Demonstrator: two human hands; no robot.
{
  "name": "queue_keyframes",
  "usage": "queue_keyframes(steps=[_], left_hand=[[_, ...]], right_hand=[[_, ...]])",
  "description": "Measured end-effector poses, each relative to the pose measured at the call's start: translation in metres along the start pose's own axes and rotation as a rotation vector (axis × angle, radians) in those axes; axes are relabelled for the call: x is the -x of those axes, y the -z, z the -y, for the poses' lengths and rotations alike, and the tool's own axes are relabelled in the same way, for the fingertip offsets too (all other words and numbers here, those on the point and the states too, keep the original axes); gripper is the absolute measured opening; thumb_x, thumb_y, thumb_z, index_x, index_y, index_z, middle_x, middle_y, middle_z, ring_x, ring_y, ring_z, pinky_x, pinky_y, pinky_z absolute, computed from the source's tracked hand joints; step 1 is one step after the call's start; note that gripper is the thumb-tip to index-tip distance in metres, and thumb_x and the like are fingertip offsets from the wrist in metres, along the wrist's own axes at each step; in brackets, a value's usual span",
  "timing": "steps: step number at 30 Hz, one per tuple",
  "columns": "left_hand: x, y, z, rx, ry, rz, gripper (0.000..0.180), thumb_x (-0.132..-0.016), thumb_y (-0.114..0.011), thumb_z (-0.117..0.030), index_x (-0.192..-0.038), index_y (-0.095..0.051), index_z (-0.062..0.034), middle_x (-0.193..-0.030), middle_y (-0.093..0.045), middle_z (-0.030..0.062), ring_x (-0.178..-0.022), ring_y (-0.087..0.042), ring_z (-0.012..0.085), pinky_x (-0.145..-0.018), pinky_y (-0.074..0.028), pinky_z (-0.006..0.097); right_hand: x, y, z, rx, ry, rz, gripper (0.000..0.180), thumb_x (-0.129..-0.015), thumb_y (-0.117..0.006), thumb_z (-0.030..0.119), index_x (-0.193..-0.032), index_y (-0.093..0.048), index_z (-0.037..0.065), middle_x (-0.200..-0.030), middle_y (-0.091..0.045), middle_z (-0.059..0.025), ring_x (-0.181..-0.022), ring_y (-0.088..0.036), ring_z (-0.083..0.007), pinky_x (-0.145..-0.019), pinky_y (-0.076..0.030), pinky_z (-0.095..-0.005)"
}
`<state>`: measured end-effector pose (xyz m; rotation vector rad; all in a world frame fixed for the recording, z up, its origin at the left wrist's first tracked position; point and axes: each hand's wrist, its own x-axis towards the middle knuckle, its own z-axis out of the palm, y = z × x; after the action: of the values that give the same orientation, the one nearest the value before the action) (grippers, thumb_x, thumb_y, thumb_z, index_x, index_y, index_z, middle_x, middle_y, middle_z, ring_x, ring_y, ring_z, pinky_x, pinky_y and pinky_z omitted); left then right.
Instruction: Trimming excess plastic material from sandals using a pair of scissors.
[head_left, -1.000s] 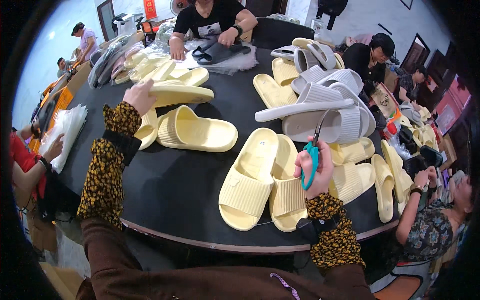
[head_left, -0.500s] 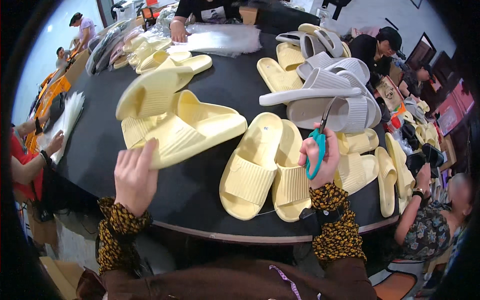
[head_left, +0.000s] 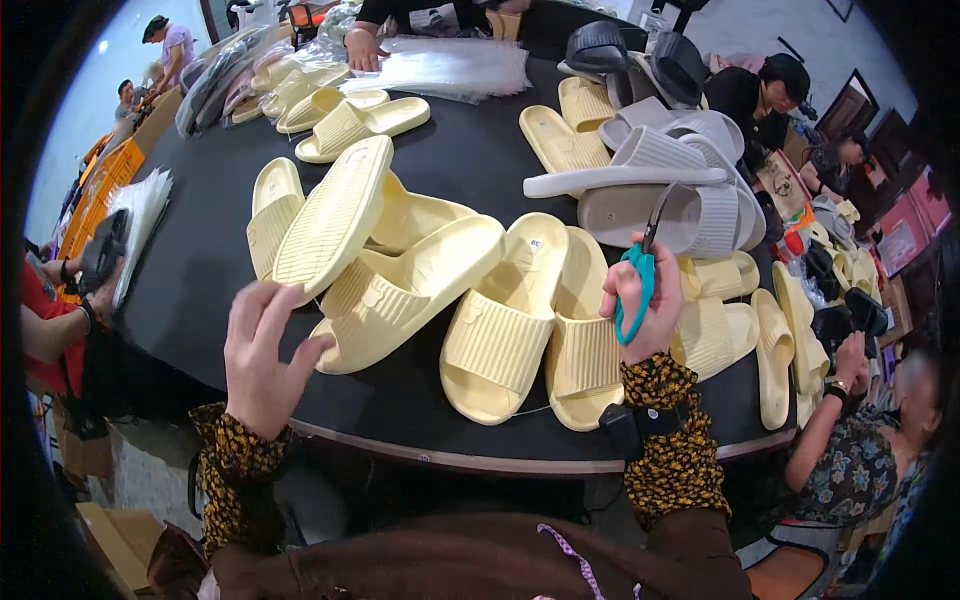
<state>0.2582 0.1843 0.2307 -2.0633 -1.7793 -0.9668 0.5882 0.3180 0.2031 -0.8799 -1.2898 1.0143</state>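
Note:
My left hand (head_left: 262, 358) is open with fingers spread, at the near edge of the black round table (head_left: 470, 170), touching the heel of a pale yellow slide sandal (head_left: 400, 295). More yellow sandals (head_left: 325, 220) are stacked behind it. My right hand (head_left: 645, 300) is closed on teal-handled scissors (head_left: 640, 270) with the blades pointing up. It hovers over a pair of yellow sandals (head_left: 535, 320) lying side by side in front of me.
Grey sandals (head_left: 660, 180) are piled at the right, with more yellow ones (head_left: 770, 350) along the right rim. Clear plastic bags (head_left: 450, 70) lie at the far side. Other people sit around the table, one at my right (head_left: 850, 460), one at my left (head_left: 50, 320).
My left hand pulled the stack of yellow sandals from the far left toward me and now rests at their near end. My right hand with the scissors stayed roughly in place.

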Motion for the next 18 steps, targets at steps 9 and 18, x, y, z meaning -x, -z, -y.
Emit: queue_keyframes(steps=[9,18], left_hand=[[-0.028,-0.025,0.049,-0.198,0.002,-0.174,0.024,-0.084,-0.058,-0.008,-0.105,-0.054,0.0026,-0.084,-0.058,0.0151,-0.078,-0.058,0.0295,-0.069,-0.048,0.037],[-0.044,-0.001,0.09,1.0,0.535,-0.28,0.034,-0.096,-0.043,-0.026,-0.108,-0.055,0.0036,-0.093,-0.064,0.0102,-0.076,-0.062,0.014,-0.061,-0.051,0.027]], right_hand=[[-0.001,0.0,-0.002,-0.06,0.002,0.033,0.035,-0.085,-0.055,0.008,-0.118,-0.044,0.002,-0.074,-0.053,-0.0029,-0.053,-0.05,-0.0058,-0.047,-0.042,-0.0191],[-0.001,0.003,-0.002,-0.003,-0.044,0.018,0.04,-0.081,-0.054,0.005,-0.12,-0.044,0.002,-0.078,-0.055,-0.0044,-0.056,-0.052,-0.0073,-0.049,-0.044,-0.0193]])
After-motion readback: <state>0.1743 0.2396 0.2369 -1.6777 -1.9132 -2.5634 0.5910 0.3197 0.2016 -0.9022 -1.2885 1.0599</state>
